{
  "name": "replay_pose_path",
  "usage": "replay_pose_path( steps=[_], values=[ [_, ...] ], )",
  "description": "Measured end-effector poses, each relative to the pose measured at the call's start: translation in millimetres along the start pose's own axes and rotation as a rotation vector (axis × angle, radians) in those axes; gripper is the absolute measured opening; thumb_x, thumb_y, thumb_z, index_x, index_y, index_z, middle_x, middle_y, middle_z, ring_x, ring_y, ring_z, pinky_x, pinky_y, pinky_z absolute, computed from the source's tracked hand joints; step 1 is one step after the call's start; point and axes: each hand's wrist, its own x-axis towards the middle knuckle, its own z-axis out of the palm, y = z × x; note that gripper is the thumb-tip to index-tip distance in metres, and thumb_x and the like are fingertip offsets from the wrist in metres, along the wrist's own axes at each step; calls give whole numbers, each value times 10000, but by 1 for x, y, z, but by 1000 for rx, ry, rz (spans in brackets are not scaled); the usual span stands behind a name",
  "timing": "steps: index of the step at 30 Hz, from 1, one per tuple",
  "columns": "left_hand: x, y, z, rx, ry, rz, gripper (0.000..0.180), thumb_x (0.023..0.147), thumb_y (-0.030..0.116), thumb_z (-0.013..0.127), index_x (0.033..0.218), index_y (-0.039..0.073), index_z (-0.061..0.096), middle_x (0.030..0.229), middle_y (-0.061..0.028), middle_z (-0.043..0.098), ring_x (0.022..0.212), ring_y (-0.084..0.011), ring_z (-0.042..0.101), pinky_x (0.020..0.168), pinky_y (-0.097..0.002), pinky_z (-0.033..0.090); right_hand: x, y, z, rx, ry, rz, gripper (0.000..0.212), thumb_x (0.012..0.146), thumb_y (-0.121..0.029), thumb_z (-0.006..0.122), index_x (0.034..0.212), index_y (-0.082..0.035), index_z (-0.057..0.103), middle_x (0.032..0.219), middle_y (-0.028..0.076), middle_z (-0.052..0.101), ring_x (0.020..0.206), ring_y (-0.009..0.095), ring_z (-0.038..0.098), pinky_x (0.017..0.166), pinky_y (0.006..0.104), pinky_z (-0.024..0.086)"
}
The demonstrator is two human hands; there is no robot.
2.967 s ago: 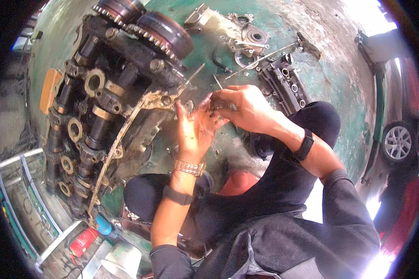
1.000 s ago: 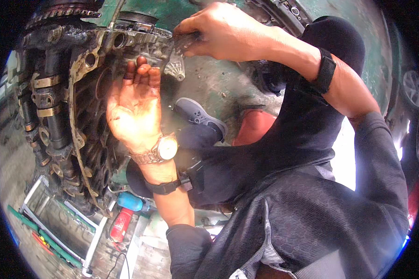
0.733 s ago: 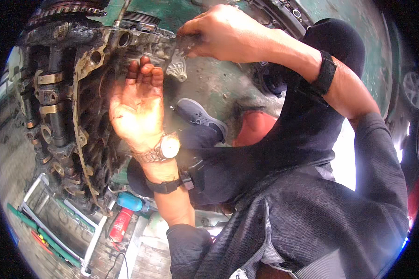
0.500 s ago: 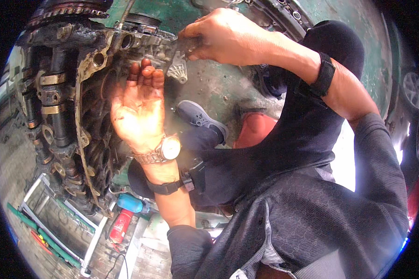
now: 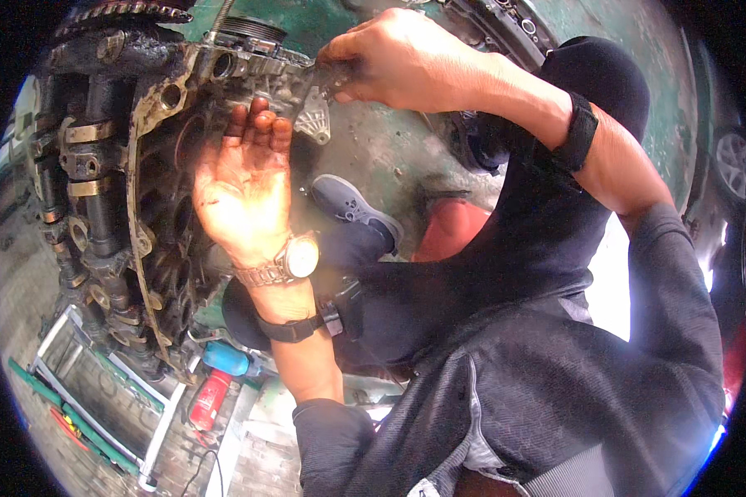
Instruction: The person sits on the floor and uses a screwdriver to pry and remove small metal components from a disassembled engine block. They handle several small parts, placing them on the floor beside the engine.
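My left hand (image 5: 244, 195) is palm up beside the engine, its fingers stretched and slightly bent, with dark grease on the fingertips. Nothing lies in the palm. Above and to the right, my right hand (image 5: 402, 62) has its fingers curled together at the engine's edge. What they pinch is dark and hidden behind the knuckles. A large, oily engine (image 5: 170, 124) takes up the left side, with a dark shaft (image 5: 101, 186) carrying brass-coloured bands. Just under my right fingers, a pale ribbed metal bracket (image 5: 313, 124) hangs from the engine's end.
A grooved pulley (image 5: 244, 29) sits at the engine's far end. Below the engine are a white metal frame (image 5: 162, 431), a red bottle-shaped object (image 5: 210, 402) and a blue one (image 5: 228, 358). A red object (image 5: 452, 230) stands by my shoe (image 5: 352, 203). Another metal part (image 5: 501, 37) lies at the top.
The whole view has shifted slightly, with the engine and floor things a little left and up. Both hands keep nearly the same pose and place.
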Motion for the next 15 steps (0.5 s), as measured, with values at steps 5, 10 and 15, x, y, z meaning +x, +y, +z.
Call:
replay_pose_path(
  steps=[5,10,15],
  values=[
    [0,0,-3,4,-5,-11,444,916,259,443,1146,-118,483,1173,-288,528,1020,-362,550,978,-508,417,-2,0,5,-39,20,18,322,734,-186,708,994,-15,625,797,195,638,761,357,636,695,419,507],
    [1,-6,5,-93,-135,-97,537,912,305,428,1227,-130,433,1261,-327,470,1154,-416,498,1053,-555,336,0,6,11,-20,-8,32,385,726,-155,724,1067,-6,623,879,193,649,832,356,638,740,411,507],
    [2,-22,23,23,-57,4,647,903,390,414,1281,-135,399,1371,-352,349,1310,-468,311,1107,-581,209,1,8,8,0,-26,29,384,723,-108,716,1077,3,619,896,195,651,842,351,642,743,397,511]
  ],
)
